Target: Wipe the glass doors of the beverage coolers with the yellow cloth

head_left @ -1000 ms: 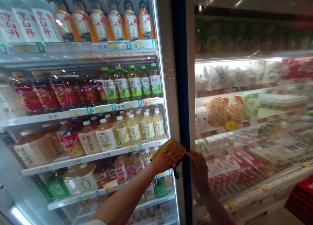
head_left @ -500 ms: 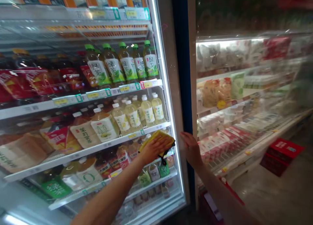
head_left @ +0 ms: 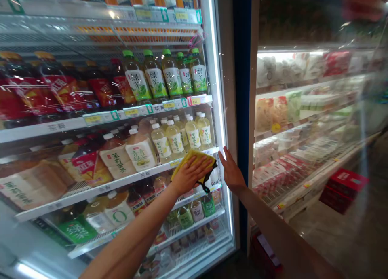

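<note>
A yellow cloth with a dark edge and a small black loop lies against the glass door of a drinks cooler. My left hand holds it there, fingers stretched flat over it, level with a shelf edge. Just right of the cloth, my right hand is open with fingers extended upward. It is at the door's right frame, near the bright light strip, and holds nothing; whether its fingers touch the door I cannot tell. Behind the glass stand pale yellow drink bottles and green-capped tea bottles.
Dark red-labelled bottles fill the upper left shelf. To the right runs an open chiller with packaged goods. A red box appears at the right, and another dark red box is low beside the cooler.
The cloth and my left hand have moved a little up and left over the glass. My right hand has shifted up and left at the door frame, fingers more spread. The view has turned slightly left.
</note>
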Available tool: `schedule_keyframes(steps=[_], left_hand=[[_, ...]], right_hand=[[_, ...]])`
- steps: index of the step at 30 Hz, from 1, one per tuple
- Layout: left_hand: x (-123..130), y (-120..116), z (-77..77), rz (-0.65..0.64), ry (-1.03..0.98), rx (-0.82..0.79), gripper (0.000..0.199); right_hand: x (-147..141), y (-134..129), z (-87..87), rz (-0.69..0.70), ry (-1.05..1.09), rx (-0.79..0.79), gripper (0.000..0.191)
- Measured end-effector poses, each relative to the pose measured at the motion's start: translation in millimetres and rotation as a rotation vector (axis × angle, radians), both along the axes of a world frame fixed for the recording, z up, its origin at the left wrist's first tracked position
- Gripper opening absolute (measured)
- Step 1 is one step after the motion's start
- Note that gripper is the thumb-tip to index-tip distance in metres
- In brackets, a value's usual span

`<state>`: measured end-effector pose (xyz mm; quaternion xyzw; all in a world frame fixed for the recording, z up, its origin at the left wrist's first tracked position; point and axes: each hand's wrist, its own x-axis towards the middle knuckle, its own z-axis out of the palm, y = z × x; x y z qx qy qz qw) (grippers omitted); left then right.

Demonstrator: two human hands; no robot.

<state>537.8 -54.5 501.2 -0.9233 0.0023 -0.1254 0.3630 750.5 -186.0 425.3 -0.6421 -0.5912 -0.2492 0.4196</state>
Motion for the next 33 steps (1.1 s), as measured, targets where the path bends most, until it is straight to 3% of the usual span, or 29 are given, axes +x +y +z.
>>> schedule_keyframes(steps=[2, 3, 6, 9, 10, 12, 14, 16, 17, 19, 21, 23, 25, 27, 30, 33], left_hand=[[-11, 2, 8.7, 0.076, -0.162, -0.004, 0.084], [-22, 3, 4.7, 0.118, -0.247, -0.001, 0.086], [-59, -2, -32.6, 0.211, -0.328, 0.001, 0.084], [-82, -9, -64.2, 0.131, -0.120, 0.009, 0.077], [-85, -9, -65.0, 0.100, -0.051, 0.008, 0.076], [-89, -4, -52.1, 0.089, -0.007, -0.002, 0.079], [-97, 6, -31.7, 0.156, -0.105, -0.022, 0.083], [-112, 14, -21.8, 0.284, -0.299, -0.045, 0.087], [-122, 16, -24.5, 0.344, -0.383, -0.053, 0.088], [-139, 13, -43.9, 0.414, -0.469, -0.060, 0.091], [-144, 4, -69.5, 0.414, -0.406, -0.059, 0.088], [-137, -6, -83.3, 0.362, -0.228, -0.085, 0.086], [-124, -10, -76.4, 0.329, -0.080, -0.120, 0.084], [-117, -8, -55.3, 0.310, -0.035, -0.131, 0.082], [-131, 0, -32.8, 0.451, -0.255, -0.125, 0.086], [-157, 1, -47.3, 0.635, -0.471, -0.136, 0.093]], right_hand=[[-3, 5, -1.8, -0.043, 0.001, -0.022, 0.091], [-7, 6, -5.1, -0.067, 0.006, -0.033, 0.091], [-24, 4, -19.0, -0.113, -0.017, -0.072, 0.088], [-45, -2, -27.3, -0.067, -0.142, -0.119, 0.083], [-51, -3, -27.6, -0.037, -0.189, -0.128, 0.080], [-58, -4, -25.6, 0.009, -0.255, -0.140, 0.075], [-61, -3, -23.7, 0.020, -0.280, -0.150, 0.070], [-62, -1, -25.0, 0.015, -0.283, -0.162, 0.070], [-61, 1, -27.1, 0.012, -0.282, -0.164, 0.071], [-61, 4, -33.6, 0.009, -0.281, -0.151, 0.075], [-62, 7, -40.4, 0.006, -0.283, -0.119, 0.078], [-63, 9, -45.0, 0.006, -0.290, -0.090, 0.081], [-64, 9, -46.8, 0.014, -0.295, -0.081, 0.086], [-65, 8, -47.2, 0.019, -0.291, -0.082, 0.090], [-67, 9, -49.3, 0.014, -0.288, -0.078, 0.094], [-67, 13, -54.8, -0.002, -0.299, -0.066, 0.093]])
